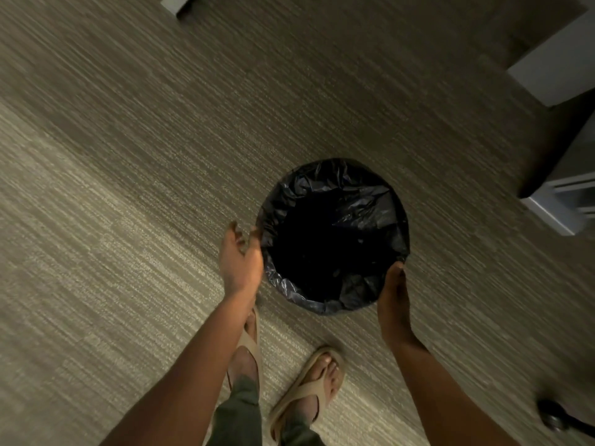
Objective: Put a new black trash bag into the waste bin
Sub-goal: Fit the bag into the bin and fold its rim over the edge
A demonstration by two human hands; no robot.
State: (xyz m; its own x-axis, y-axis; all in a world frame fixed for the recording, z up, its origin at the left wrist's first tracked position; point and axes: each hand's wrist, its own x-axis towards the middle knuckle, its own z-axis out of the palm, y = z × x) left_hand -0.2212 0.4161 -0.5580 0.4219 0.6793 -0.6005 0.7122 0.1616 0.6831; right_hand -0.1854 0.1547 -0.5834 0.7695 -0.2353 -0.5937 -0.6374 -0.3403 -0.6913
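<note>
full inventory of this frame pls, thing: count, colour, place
trash bag: 1, black, lining the waste bin, folded over its rim
waste bin: 1, round, hidden under the bag, centre on floor
carpet: grey-beige, striped, whole floor
furniture panels: pale grey, top and right edges
chair caster: 1, black, bottom right
sandals: 2, tan, bottom centre
trouser legs: olive green
left hand: open, at bin's left rim
right hand: at the near-right rim, grip unclear
</note>
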